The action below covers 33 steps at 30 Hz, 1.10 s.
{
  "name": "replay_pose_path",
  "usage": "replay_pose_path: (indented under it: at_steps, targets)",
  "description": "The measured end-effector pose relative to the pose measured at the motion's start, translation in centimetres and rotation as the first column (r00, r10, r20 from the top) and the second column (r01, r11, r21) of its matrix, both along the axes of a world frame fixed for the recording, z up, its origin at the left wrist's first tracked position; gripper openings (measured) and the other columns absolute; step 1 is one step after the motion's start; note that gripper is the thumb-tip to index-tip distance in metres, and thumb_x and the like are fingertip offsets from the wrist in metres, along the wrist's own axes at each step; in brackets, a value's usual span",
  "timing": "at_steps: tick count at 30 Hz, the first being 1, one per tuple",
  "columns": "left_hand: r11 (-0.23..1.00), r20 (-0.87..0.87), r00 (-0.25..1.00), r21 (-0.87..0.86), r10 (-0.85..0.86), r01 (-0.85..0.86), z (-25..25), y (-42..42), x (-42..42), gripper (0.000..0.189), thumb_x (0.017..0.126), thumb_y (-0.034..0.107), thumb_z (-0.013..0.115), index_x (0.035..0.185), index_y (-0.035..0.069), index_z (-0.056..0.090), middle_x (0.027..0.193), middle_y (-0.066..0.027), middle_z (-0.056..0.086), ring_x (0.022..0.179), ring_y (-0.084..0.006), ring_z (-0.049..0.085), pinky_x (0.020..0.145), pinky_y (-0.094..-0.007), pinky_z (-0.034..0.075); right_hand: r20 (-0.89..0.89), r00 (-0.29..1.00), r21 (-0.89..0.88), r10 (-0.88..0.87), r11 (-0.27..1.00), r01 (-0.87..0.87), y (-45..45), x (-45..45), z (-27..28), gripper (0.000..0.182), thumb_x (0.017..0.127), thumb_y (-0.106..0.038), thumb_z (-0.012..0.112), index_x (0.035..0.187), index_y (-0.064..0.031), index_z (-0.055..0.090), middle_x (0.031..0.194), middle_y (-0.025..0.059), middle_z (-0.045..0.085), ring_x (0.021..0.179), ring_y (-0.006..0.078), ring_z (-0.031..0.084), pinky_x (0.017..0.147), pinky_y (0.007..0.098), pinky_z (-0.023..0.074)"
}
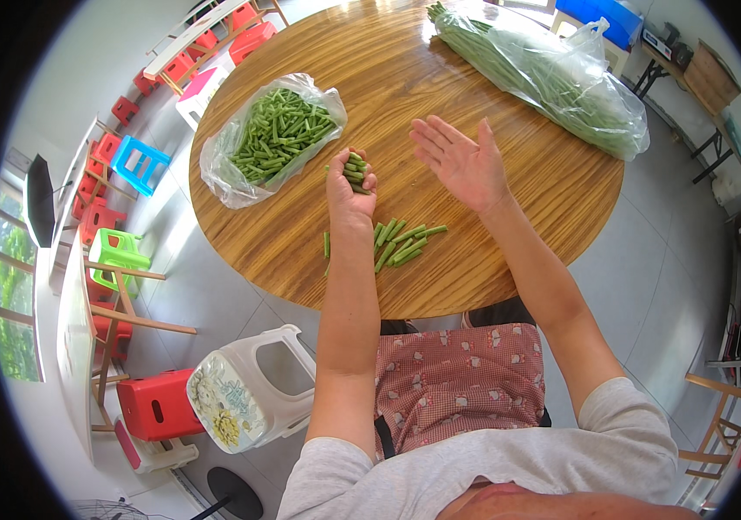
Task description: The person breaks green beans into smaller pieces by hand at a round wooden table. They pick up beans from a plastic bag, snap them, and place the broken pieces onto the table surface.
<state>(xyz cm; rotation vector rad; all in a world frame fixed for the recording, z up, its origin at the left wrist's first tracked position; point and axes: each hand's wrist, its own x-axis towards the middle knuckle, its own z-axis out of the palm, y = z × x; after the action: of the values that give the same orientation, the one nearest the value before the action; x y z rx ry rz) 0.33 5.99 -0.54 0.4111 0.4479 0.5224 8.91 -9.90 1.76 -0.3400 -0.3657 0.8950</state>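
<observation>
My left hand (pixel 352 185) is closed around a bunch of cut green bean pieces (pixel 355 171), held above the round wooden table (pixel 396 97). Palm up with the fingers extended, my right hand (pixel 462 159) holds nothing and hovers to the right of it. Several loose bean pieces (pixel 403 244) lie near the table's front edge, some partly hidden behind my left forearm. A clear plastic bag (pixel 217 170), open at the top, sits beyond my left hand and is filled with cut beans (pixel 282 130).
Long uncut beans (pixel 539 84) lie in a clear plastic bag (pixel 627 127) at the table's far right. A white stool with a flowered seat (pixel 230 396) and a red stool (pixel 155 406) stand on the floor at my left. A patterned apron (pixel 461 383) covers my lap.
</observation>
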Motion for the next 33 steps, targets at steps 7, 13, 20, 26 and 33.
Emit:
replay_pose_path:
  at_steps: [7,13,20,26,33]
  targets:
    - [1.0,0.009,1.0,-0.005,0.024,-0.024,0.3,-0.1,0.0,0.017,0.072,0.019,0.062,0.081,0.009,0.052,0.07,-0.0023,0.053,0.051,-0.0108,0.04,0.038,-0.0195,0.026,0.05,0.998,-0.025,0.029,0.999,-0.028,0.1,-0.2,0.0,0.072,0.084,-0.054,0.015,0.126,0.0043,0.019,0.129,0.0174,0.027,0.117,0.0271,0.029,0.094,0.037,0.0264]
    - [0.999,0.015,1.0,0.037,0.023,-0.024,0.1,0.0,0.0,0.014,0.074,0.017,0.059,0.071,0.012,0.046,0.058,0.0002,0.047,0.044,-0.0087,0.038,0.036,-0.0209,0.024,0.535,0.839,-0.358,0.1,0.926,0.119,0.0,-0.5,-0.1,0.047,0.084,-0.039,0.039,0.108,0.0004,0.047,0.108,0.0122,0.05,0.101,0.0202,0.045,0.084,0.0346,0.0367]
    - [0.999,0.021,0.999,0.03,0.028,-0.029,0.4,-0.1,-0.1,0.016,0.073,0.015,0.058,0.066,0.013,0.044,0.055,0.0007,0.045,0.042,-0.0088,0.036,0.035,-0.0211,0.023,0.943,-0.223,-0.119,0.249,0.874,0.472,1.0,-2.7,-2.4,0.016,0.067,-0.017,0.062,0.078,-0.0051,0.062,0.081,0.0084,0.055,0.084,0.0204,0.05,0.073,0.03,0.041]
    - [1.0,0.016,1.0,0.024,0.01,-0.011,0.2,0.0,0.0,0.015,0.072,0.014,0.057,0.067,0.012,0.044,0.054,0.0006,0.045,0.043,-0.0091,0.037,0.035,-0.0211,0.024,0.932,-0.184,-0.204,0.313,0.871,0.447,0.8,-2.1,-2.2,0.015,0.067,-0.016,0.061,0.074,-0.0028,0.061,0.075,0.0081,0.055,0.078,0.0233,0.052,0.068,0.0293,0.0421]
    - [0.999,-0.068,0.997,0.017,0.033,-0.032,0.2,0.0,-0.1,0.011,0.071,0.012,0.06,0.071,0.01,0.049,0.056,0.0,0.048,0.043,-0.0093,0.04,0.034,-0.0201,0.026,0.932,0.346,-0.346,0.109,0.56,0.753,0.7,-1.0,-1.4,0.021,0.07,-0.019,0.06,0.072,0.0024,0.058,0.059,0.0071,0.056,0.053,0.0125,0.052,0.048,0.0254,0.0413]
